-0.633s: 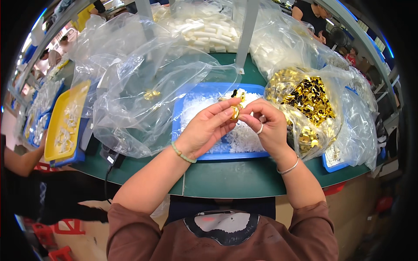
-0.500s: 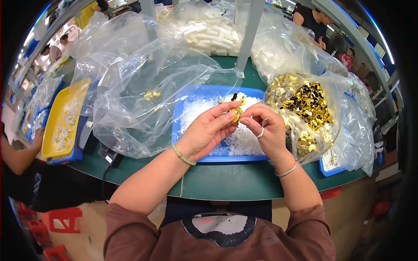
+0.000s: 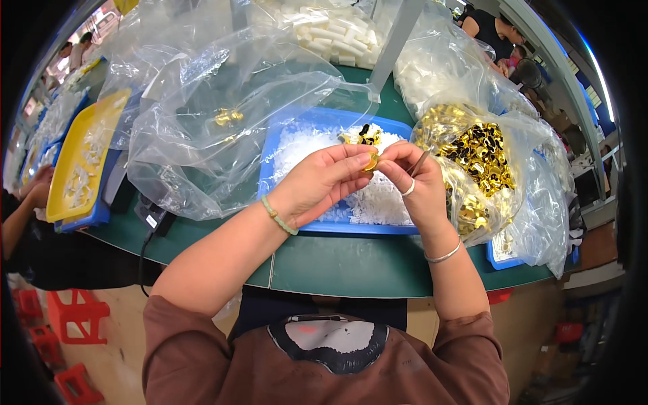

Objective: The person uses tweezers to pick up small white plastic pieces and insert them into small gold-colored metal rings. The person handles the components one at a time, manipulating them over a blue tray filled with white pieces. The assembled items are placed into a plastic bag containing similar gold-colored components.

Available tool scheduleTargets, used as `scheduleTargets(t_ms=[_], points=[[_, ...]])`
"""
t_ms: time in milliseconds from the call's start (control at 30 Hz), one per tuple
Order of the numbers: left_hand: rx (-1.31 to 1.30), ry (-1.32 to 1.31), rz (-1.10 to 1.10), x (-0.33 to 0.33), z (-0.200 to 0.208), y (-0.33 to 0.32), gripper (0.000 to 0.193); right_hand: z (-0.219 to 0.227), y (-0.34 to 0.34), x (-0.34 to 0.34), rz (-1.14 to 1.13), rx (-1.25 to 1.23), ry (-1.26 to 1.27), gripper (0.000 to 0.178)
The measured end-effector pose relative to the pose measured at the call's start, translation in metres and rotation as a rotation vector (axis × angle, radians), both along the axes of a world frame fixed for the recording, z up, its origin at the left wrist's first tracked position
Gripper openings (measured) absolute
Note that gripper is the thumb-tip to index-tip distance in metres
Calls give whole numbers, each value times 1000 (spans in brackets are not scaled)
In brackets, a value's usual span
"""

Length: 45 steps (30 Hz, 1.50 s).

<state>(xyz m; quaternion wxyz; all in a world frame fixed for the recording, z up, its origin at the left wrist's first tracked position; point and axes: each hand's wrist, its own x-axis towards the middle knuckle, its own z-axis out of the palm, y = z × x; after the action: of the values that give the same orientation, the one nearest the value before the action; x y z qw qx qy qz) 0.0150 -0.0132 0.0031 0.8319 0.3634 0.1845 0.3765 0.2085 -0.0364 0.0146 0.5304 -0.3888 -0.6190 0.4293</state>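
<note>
My left hand (image 3: 324, 179) pinches a small shiny gold cap-like piece (image 3: 370, 163) between thumb and fingers, above a blue tray (image 3: 270, 145). Against the piece's right side is my right hand (image 3: 415, 179), its thumb and forefinger pressed together. A thin dark sliver (image 3: 420, 162) shows beside its fingers; what the fingertips hold is hidden. Small white plastic bits (image 3: 381, 202) fill the tray under both hands. Just beyond my fingers, a few gold and black pieces (image 3: 364, 135) lie on top of them.
Right of the tray, an open clear bag (image 3: 439, 135) bulges with gold pieces. A large clear plastic bag (image 3: 182, 155) spreads over the left. White cylinders (image 3: 331, 34) lie at the back near a grey post (image 3: 398, 44). A yellow tray (image 3: 91, 158) stands far left near another person's hand.
The view has shifted slightly, so the table sits a little higher. My hands stay together at the gold piece, and the right fingertips now press closer against it.
</note>
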Motion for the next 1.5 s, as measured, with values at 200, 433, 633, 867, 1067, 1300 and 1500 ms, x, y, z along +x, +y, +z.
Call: scheduleTargets(t_ms=[200,433,633,867,1067,1300,1500], points=[[2,-7,7,-2,6,-1,30,6,0,2,60,-64,77,12],[-51,-28,15,-3,4,3,32,-3,3,-3,-45,-35,35,11],[-97,-110,-9,1,-5,6,30,1,1,-1,-141,236,-329,14],[-69,-27,26,-1,-3,3,30,4,-2,-8,-213,465,-419,16],[-58,22,37,-3,-1,4,30,5,-2,-7,-233,535,-519,18],[-65,-1,6,-2,-2,5,31,8,-2,-9,-276,742,-631,21],[-61,0,57,-1,-4,4,27,11,-4,-5,-307,702,-586,22]])
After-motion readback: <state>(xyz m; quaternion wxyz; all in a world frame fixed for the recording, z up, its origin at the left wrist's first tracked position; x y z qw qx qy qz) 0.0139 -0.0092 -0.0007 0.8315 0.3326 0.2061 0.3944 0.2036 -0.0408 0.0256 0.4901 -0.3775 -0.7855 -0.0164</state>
